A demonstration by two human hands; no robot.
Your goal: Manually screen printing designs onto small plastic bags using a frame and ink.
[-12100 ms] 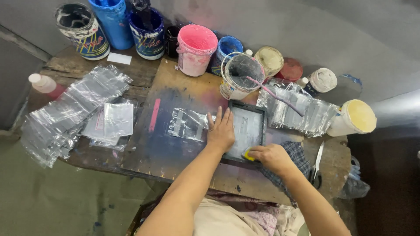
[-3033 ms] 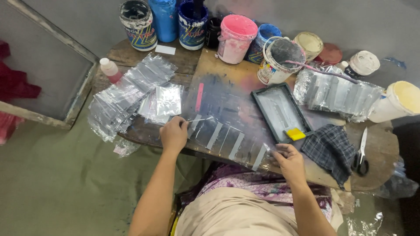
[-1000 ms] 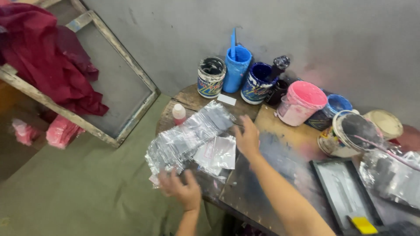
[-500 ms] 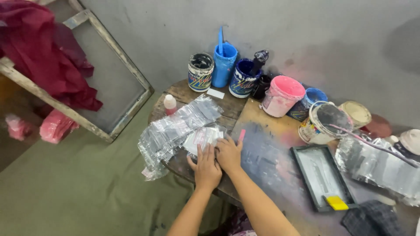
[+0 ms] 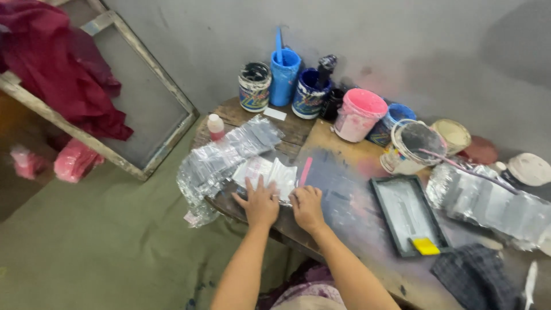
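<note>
- I see a pink bucket (image 5: 357, 114) and a light blue cup (image 5: 284, 75) far.
- Yellow block (image 5: 426, 245) and dark checked cloth (image 5: 473, 279) near right.
- Dark red cloth (image 5: 60, 74) far left.

The left hand (image 5: 261, 202) and the right hand (image 5: 306, 205) lie flat over the near edge of the clear bags (image 5: 265, 172), so the part of the stack beneath them is hidden, and whether the fingers pinch a bag or only press on it cannot be told. Both forearms run out past the bottom edge. The table (image 5: 344, 195) is cut off at the right, along with the far end of the second pile of bags (image 5: 488, 201) and a white tool (image 5: 531, 278) in the corner. The wooden frame (image 5: 123, 123) and red cloth (image 5: 54, 69) pass beyond the left and top. The marks on the bags are too blurred to make out.
</note>
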